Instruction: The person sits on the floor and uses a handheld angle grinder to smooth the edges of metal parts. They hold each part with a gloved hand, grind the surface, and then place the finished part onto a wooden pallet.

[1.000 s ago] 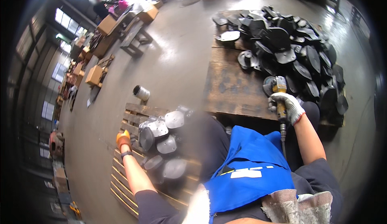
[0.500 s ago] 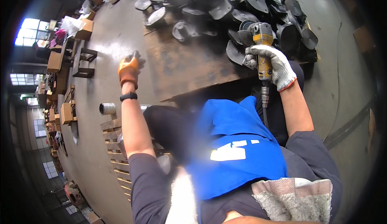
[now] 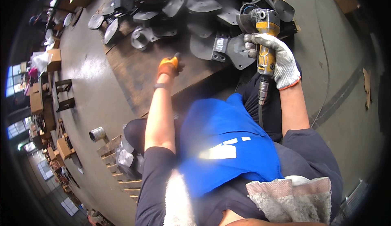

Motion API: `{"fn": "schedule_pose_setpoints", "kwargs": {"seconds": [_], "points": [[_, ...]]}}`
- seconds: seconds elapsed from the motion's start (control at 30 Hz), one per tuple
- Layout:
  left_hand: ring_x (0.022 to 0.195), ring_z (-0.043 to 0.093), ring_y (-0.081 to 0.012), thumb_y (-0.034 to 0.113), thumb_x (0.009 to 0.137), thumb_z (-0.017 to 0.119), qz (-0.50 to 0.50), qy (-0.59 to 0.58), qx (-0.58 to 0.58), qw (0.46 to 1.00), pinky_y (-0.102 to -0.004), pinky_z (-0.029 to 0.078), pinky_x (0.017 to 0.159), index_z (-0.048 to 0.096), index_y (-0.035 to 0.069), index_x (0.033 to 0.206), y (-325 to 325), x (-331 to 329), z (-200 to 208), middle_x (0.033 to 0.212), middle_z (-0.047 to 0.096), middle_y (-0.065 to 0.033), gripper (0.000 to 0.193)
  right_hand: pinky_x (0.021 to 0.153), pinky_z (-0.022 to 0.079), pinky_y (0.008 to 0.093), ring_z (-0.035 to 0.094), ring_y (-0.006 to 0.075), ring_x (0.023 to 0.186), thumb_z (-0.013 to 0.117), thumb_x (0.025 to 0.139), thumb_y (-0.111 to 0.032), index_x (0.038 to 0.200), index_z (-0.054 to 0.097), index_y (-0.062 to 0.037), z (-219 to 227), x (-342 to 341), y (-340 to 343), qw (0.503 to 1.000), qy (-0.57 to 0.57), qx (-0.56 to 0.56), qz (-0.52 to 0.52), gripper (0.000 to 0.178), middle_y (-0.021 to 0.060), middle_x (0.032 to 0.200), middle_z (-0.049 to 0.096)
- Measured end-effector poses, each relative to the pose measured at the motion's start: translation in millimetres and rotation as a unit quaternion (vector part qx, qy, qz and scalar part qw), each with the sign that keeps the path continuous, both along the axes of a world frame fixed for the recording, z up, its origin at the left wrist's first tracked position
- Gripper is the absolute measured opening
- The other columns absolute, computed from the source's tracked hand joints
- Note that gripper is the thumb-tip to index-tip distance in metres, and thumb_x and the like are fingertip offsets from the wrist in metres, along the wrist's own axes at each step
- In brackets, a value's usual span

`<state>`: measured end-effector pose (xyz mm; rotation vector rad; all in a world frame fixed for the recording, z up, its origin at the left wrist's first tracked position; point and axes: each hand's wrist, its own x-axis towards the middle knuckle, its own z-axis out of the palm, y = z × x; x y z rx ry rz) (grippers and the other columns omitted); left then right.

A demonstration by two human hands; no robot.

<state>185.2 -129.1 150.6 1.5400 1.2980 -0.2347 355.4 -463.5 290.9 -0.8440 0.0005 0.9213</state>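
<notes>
My right hand [image 3: 281, 59], in a white knit glove with an orange cuff edge, is wrapped round a yellow and silver air grinder [image 3: 266, 57]. The grinder stands head up, its disc on the left side and a hose running down from its base. Over the wooden board [image 3: 138, 73], my left hand [image 3: 168, 67] in an orange glove has its fingers loosely bent and apart, with nothing visible in them; they are somewhat blurred. Between the hands lies a dark metal part with a bracket and flat rounded plates [image 3: 241, 53], close to the grinder.
Several dark metal plate parts [image 3: 203, 5] are heaped along the board's far side. A metal can [image 3: 97, 134] and a slatted pallet [image 3: 110, 159] are at lower left. Cardboard boxes [image 3: 54, 60] line the left. A cable [image 3: 326, 59] crosses the floor at right.
My left hand has swung from beyond the board's left edge to over the board. The view has turned, and the bracketed part now shows beside the grinder, still in my right hand.
</notes>
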Motion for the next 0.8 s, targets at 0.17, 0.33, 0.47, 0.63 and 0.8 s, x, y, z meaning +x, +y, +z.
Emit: {"fn": "schedule_pose_setpoints", "kwargs": {"seconds": [0.17, 0.33, 0.47, 0.63, 0.8], "points": [[0.078, 0.074, -0.0244, 0.051, 0.100, 0.059, -0.065, 0.014, -0.194, 0.979, -0.0406, 0.054, 0.069, 0.074, 0.005, 0.101, -65, 16, -53, 0.094, 0.078, -0.0109, 0.048, 0.081, 0.058, 0.0330, 0.069, 0.0219, 0.084, 0.069, 0.091, -0.010, 0.113, 0.066, 0.0107, -11, 23, -21, 0.998, 0.037, -0.023, -0.051, 0.030, 0.0160, 0.101, 0.072], [0.090, 0.069, -0.0268, 0.046, 0.096, 0.067, 0.012, -0.085, -0.402, 0.912, -0.0418, 0.053, 0.077, 0.067, 0.005, 0.113, -159, 40, -99, 0.103, 0.073, -0.0132, 0.044, 0.087, 0.058, 0.0344, 0.071, 0.0231, 0.089, 0.070, 0.090, -0.010, 0.114, 0.067, 0.0081, -36, 40, -36, 0.996, 0.058, -0.039, -0.055, 0.030, 0.0169, 0.105, 0.073], [0.098, 0.067, -0.0285, 0.042, 0.094, 0.069, 0.008, -0.192, -0.385, 0.903, -0.0428, 0.053, 0.084, 0.065, 0.007, 0.120, -212, 64, -122, 0.111, 0.071, -0.0125, 0.043, 0.089, 0.059, 0.0354, 0.072, 0.0255, 0.092, 0.067, 0.091, -0.010, 0.115, 0.067, 0.0079, -55, 43, -42, 0.994, 0.073, -0.039, -0.069, 0.029, 0.0176, 0.107, 0.073], [0.108, 0.064, -0.0306, 0.037, 0.093, 0.072, 0.016, -0.266, -0.317, 0.910, -0.0441, 0.052, 0.093, 0.063, 0.010, 0.129, -216, 75, -131, 0.122, 0.067, -0.0117, 0.046, 0.089, 0.059, 0.0350, 0.072, 0.0257, 0.094, 0.064, 0.093, -0.009, 0.115, 0.067, 0.0088, -65, 44, -42, 0.992, 0.073, -0.045, -0.090, 0.028, 0.0175, 0.108, 0.073], [0.090, 0.064, -0.0290, 0.047, 0.086, 0.079, 0.110, -0.218, -0.250, 0.937, -0.0410, 0.052, 0.077, 0.068, 0.006, 0.124, -174, 51, -105, 0.109, 0.070, -0.0122, 0.056, 0.087, 0.059, 0.0336, 0.072, 0.0243, 0.092, 0.062, 0.093, -0.008, 0.112, 0.069, 0.0091, -59, 31, -34, 0.996, 0.041, -0.033, -0.069, 0.027, 0.0170, 0.105, 0.074]]}}
